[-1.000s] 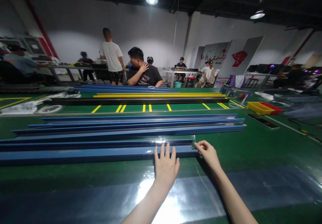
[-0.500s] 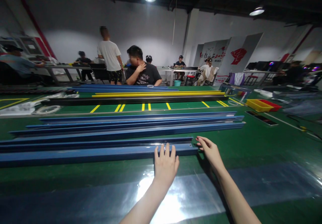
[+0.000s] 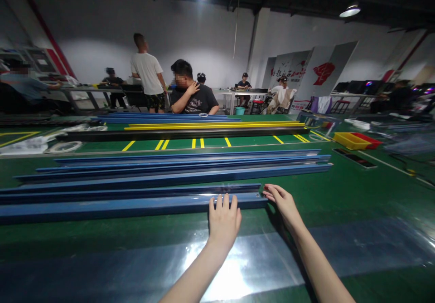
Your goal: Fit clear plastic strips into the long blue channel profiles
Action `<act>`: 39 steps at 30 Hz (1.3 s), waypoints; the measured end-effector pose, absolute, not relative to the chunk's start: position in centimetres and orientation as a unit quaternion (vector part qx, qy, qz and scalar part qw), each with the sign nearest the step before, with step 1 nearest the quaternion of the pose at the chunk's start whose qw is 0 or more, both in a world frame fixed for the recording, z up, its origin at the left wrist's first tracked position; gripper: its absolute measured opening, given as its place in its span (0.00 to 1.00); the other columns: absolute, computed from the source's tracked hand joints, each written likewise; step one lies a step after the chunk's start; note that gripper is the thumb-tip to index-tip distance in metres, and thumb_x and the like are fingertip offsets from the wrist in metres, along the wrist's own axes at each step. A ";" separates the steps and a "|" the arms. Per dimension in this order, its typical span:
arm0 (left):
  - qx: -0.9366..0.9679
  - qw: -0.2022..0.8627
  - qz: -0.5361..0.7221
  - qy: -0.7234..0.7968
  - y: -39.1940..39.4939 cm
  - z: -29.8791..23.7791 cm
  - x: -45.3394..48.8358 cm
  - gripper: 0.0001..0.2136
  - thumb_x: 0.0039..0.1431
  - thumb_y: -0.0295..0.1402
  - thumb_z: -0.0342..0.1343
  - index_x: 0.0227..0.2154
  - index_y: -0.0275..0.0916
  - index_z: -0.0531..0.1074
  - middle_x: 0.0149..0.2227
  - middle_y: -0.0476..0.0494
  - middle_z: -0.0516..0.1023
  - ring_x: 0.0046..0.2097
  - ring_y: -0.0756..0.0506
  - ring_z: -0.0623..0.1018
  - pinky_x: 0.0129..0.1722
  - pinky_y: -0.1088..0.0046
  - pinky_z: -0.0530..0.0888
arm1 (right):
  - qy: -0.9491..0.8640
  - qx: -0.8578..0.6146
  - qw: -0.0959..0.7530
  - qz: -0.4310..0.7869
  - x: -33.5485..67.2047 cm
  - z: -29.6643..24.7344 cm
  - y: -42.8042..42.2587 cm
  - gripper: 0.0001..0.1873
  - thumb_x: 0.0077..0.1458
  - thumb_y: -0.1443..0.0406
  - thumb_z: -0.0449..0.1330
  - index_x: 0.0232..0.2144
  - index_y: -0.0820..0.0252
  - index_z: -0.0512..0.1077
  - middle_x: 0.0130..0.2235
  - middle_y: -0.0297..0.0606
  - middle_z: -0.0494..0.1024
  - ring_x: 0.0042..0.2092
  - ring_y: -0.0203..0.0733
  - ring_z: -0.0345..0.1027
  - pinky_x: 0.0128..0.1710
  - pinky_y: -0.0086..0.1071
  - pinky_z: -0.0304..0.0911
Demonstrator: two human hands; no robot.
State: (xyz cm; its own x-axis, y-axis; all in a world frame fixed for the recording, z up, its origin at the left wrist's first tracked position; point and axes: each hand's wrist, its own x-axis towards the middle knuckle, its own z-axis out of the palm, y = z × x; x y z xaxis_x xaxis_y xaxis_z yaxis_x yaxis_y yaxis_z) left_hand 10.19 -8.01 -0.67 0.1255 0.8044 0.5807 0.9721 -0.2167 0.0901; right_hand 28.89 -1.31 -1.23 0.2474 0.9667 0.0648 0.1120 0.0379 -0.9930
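A long blue channel rail (image 3: 136,207) with raised edges lies across the green table, and its right end is close to my hands. My left hand (image 3: 224,219) rests flat on the near edge of this rail, fingers spread. At the rail's right end is my right hand (image 3: 281,201), its thumb and fingertips drawn together. Whether anything small sits between those fingertips cannot be made out. Close to them, a small round hole or screw (image 3: 257,195) shows in the rail.
Behind lie more blue rails (image 3: 183,173), then a black rail (image 3: 190,134) and yellow rails (image 3: 214,125). A clear plastic sheet (image 3: 136,271) covers the near table. To the right are a phone (image 3: 354,158), a yellow tray (image 3: 350,141) and a red tray (image 3: 372,140). A person (image 3: 195,96) sits opposite.
My right fingertips have come very slightly closer to the rail's end. My left hand stays in place on the rail.
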 end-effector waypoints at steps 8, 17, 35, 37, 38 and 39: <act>-0.734 0.128 -0.253 -0.617 -8.1 -0.1 10.2 0.12 0.55 0.33 0.49 0.42 0.40 0.69 0.42 0.42 0.73 0.44 0.41 0.70 0.46 0.56 0.65 | -0.465 -0.564 0.546 0.408 28.7 -0.8 -1.6 0.18 0.40 0.53 0.60 0.28 0.61 0.73 0.34 0.41 0.76 0.37 0.43 0.71 0.41 0.35 0.66; -0.750 0.104 -0.215 -0.617 -8.3 0.5 9.8 0.15 0.55 0.32 0.50 0.46 0.39 0.67 0.46 0.40 0.72 0.47 0.40 0.70 0.49 0.56 0.63 | -0.459 -0.566 0.543 0.418 28.1 0.3 -2.3 0.17 0.40 0.53 0.58 0.27 0.61 0.73 0.34 0.42 0.76 0.38 0.44 0.70 0.40 0.34 0.66; -0.791 -0.007 -0.109 -0.602 -8.1 3.2 8.6 0.17 0.58 0.32 0.44 0.50 0.36 0.63 0.47 0.39 0.71 0.48 0.40 0.68 0.48 0.58 0.62 | -0.442 -0.584 0.537 0.420 28.2 -0.2 -2.0 0.17 0.34 0.53 0.61 0.23 0.60 0.74 0.30 0.40 0.77 0.36 0.44 0.70 0.36 0.33 0.64; -0.791 -0.009 -0.107 -0.602 -8.0 3.2 8.6 0.17 0.58 0.32 0.44 0.50 0.35 0.63 0.45 0.39 0.71 0.47 0.40 0.68 0.47 0.58 0.62 | -0.444 -0.584 0.534 0.420 28.3 -0.3 -2.1 0.17 0.34 0.53 0.61 0.23 0.60 0.74 0.29 0.40 0.77 0.36 0.44 0.70 0.36 0.33 0.64; -0.792 -0.010 -0.105 -0.602 -8.0 3.3 8.6 0.17 0.58 0.32 0.44 0.50 0.35 0.63 0.45 0.39 0.71 0.47 0.40 0.68 0.47 0.58 0.63 | -0.445 -0.584 0.532 0.420 28.3 -0.3 -2.1 0.17 0.34 0.53 0.61 0.23 0.60 0.74 0.30 0.40 0.77 0.36 0.44 0.70 0.36 0.33 0.64; -0.793 -0.010 -0.104 -0.600 -8.0 3.3 8.6 0.18 0.58 0.32 0.44 0.51 0.35 0.63 0.45 0.39 0.71 0.47 0.40 0.68 0.47 0.58 0.63 | -0.446 -0.585 0.531 0.421 28.3 -0.3 -2.1 0.17 0.34 0.53 0.61 0.23 0.60 0.74 0.30 0.40 0.77 0.37 0.44 0.70 0.36 0.33 0.64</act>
State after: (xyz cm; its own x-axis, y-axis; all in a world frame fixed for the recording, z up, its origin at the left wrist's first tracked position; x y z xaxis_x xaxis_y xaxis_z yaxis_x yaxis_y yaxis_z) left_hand 8.60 -8.00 3.25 0.2574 0.9543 0.1521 0.9499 -0.2787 0.1413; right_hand 28.26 -2.08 -0.26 0.2476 0.9687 -0.0195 0.0732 -0.0388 -0.9966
